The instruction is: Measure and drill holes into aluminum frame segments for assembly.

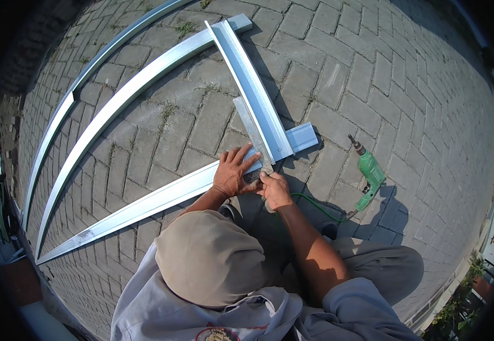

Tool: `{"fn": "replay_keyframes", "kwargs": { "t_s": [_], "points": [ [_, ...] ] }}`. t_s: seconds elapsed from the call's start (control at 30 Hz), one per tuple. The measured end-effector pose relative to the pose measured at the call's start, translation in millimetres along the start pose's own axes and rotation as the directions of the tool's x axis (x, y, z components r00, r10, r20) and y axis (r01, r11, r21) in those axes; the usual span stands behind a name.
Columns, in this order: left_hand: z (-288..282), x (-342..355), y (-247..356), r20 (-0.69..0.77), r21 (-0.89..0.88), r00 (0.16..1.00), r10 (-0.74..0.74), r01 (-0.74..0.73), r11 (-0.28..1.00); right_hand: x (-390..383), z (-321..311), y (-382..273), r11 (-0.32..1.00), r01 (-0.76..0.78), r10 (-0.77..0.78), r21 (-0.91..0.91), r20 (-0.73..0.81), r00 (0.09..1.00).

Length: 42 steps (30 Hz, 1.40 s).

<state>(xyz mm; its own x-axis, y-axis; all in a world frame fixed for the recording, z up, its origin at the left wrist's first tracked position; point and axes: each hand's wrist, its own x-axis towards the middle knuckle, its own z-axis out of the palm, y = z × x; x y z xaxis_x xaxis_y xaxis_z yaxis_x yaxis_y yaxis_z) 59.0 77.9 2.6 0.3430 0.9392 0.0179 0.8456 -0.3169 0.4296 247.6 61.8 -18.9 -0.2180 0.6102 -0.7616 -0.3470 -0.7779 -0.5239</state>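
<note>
My left hand (233,172) lies with its fingers stretched and apart across a long silver metal channel (167,190), beside the joint with a crosswise channel (252,85). A flat steel square (249,125) lies along the near side of that crosspiece, its blade pointing away from me. Closed at the square's near corner is my right hand (275,189), with the thumb on top. Part of the square's dark lower arm shows between the two hands. The crosspiece rests over the long channel at its near end, and a short stub of that channel (304,138) sticks out beyond it.
A second long channel (116,94) passes under the crosspiece's far end. Another metal length (59,116) lies farther left. On the right, a green electric drill (370,173) rests on the grey paving (412,136), its green cord (321,211) trailing toward my feet.
</note>
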Motion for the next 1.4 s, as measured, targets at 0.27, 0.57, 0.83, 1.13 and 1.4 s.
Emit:
{"fn": "replay_keyframes", "kwargs": {
  "t_s": [0.27,0.57,0.83,1.13,1.4],
  "points": [
    [0,-2,-2,-0.002,-0.012,1.0,-0.005,0.005,1.0,6,-4,3,0.999,-0.036,0.037,-0.009,0.032,0.999],
    [-2,2,1,0.012,-0.038,1.0,-0.001,0.002,0.999,1,-3,-3,0.999,-0.027,0.028,-0.027,0.014,1.0],
    [0,-3,-1,-0.043,0.01,0.998,0.037,-0.037,0.999,-9,7,-11,0.999,-0.039,0.039,0.012,0.005,0.999],
    [-48,-25,2,-0.069,-0.348,0.99,-0.123,0.092,0.933,-25,38,-41,0.992,0.086,-0.062,-0.091,0.24,0.969],
    [-86,20,28,-0.248,-0.166,0.966,0.08,-0.123,0.978,-37,45,-95,0.863,0.458,-0.374,-0.214,0.34,0.863]
  ]
}}
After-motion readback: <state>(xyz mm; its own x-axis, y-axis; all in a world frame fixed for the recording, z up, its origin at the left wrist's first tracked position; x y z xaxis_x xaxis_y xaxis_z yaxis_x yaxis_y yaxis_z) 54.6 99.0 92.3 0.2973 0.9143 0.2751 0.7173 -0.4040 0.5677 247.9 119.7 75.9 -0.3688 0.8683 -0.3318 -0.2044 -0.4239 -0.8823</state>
